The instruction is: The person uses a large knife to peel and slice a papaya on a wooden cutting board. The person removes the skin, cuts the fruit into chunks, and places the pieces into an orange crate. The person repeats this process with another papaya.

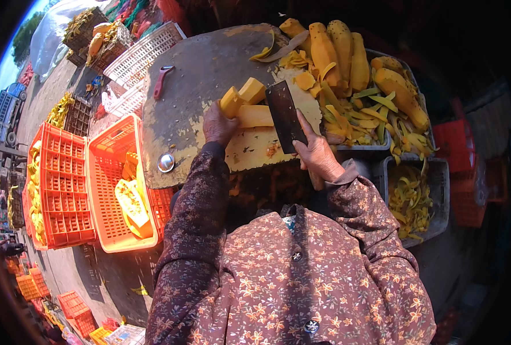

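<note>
My left hand (220,123) grips a short peeled yellow-orange squash piece (231,102) on the worn tabletop (182,112). Another cut chunk (253,90) touches that piece at its right. A longer peeled piece (255,116) lies just below them, its right end beside the blade. My right hand (318,153) holds a cleaver (283,116) by its handle, the index finger stretched along the broad dark blade. Several peeled long squashes (324,54) lie heaped at the table's right, among strips of peel (346,123). A red-handled peeler (163,82) rests at the upper left of the table.
A round shiny metal object (166,162) sits near the table's left corner. Left of the table, an orange plastic crate (96,172) holds squash pieces. A grey crate of peelings (441,194) stands at the right. More crates and a parked truck (9,103) are farther left.
</note>
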`<state>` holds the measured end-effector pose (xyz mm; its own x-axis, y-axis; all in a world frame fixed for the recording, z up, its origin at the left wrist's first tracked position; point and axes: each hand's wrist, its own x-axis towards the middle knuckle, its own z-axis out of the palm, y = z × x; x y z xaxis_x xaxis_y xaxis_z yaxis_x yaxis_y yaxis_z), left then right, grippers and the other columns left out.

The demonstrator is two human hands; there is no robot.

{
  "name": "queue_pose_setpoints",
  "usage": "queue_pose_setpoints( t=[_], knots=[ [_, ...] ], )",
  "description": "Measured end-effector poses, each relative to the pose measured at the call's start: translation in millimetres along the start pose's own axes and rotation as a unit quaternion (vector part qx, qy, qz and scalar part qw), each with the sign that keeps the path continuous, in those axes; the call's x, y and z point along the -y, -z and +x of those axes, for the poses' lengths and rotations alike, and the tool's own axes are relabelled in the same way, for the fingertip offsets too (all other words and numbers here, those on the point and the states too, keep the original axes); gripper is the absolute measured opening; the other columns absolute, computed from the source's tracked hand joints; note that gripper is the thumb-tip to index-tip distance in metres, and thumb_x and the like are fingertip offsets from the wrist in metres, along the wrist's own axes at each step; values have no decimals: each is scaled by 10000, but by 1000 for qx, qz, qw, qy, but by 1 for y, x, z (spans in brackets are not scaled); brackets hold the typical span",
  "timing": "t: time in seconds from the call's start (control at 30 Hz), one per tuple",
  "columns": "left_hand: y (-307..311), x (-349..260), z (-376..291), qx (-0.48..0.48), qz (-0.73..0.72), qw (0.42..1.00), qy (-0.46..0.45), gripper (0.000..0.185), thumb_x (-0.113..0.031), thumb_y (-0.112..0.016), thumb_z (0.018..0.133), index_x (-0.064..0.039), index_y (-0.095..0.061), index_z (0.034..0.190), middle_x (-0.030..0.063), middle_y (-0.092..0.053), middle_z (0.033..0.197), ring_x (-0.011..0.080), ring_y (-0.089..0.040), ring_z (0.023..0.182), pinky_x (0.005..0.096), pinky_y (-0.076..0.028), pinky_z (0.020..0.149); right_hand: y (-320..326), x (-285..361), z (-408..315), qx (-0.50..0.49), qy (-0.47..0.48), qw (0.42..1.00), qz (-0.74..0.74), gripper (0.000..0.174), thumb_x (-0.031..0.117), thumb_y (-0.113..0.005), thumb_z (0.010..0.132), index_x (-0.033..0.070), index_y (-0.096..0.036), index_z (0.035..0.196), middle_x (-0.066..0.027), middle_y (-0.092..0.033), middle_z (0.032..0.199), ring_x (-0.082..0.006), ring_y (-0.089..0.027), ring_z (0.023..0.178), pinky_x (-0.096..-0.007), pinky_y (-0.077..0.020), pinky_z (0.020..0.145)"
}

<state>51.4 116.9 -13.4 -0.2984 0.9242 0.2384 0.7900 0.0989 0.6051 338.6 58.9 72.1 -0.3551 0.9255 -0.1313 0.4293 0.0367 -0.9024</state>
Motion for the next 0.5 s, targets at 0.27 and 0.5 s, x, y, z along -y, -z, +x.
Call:
queue_pose_setpoints(
  t=[0.27,0.5],
  knots=[
    [62,40,-24,173,160,971,44,758,-377,-866,709,-40,-588,1328,213,-665,1179,394,-642,1107,444,-518,968,-20,-9,10,83,45,992,-85,836,35,-548,907,161,-155,1634,-200,-669,707,-301,-657,559,-430,-560,610],
    [83,60,-58,117,39,992,22,786,-301,-898,693,28,-582,1334,227,-676,1154,390,-649,1085,436,-513,965,-59,62,32,70,256,948,-178,843,-5,-579,894,206,-215,1625,-238,-646,750,-406,-677,719,-461,-535,651]
  ],
)
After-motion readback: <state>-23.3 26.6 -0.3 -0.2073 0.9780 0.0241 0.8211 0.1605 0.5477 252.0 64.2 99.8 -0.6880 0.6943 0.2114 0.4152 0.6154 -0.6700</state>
